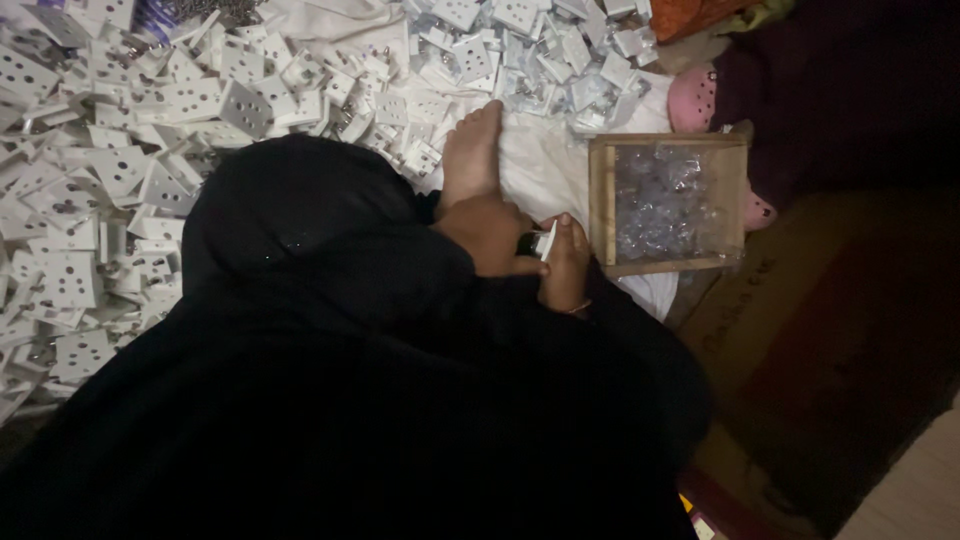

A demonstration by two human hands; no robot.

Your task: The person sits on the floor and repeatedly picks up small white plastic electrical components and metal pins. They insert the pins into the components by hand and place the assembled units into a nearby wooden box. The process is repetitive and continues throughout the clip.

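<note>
**Two hands close on a small white part beside a heap of socket plates**

At nine o'clock of the view, a deep heap of white socket plates [90,190] covers the floor, each a square face pierced with round holes, lying at all angles. The heap runs on across the top edge toward twelve o'clock, where it spreads over a white cloth [545,165].

In the middle, a black garment [320,380] fills the lower half of the view, draped over the person's raised knee and lap. Just past its edge, at about one o'clock from the centre, a bare foot [472,150] rests on the cloth, toes pointing toward the heap.

Directly below the foot the left hand [490,235] curls inward, thumb and fingers pinched on a small white part [545,243]; something dark shows against it, too small to tell. The right hand [565,270] meets it from five o'clock, fingers wrapped upward around the same part, fingertips touching its top edge. Both hands are closed tight on it, and it sits between them just above the lap.

At three o'clock of the hands, just beside them, lies a shallow wooden box [601,200] holding a pile of small shiny metal pieces [665,200]. Beyond the box, at its two o'clock, a pink slipper [693,97] lies on the dark floor.
</note>
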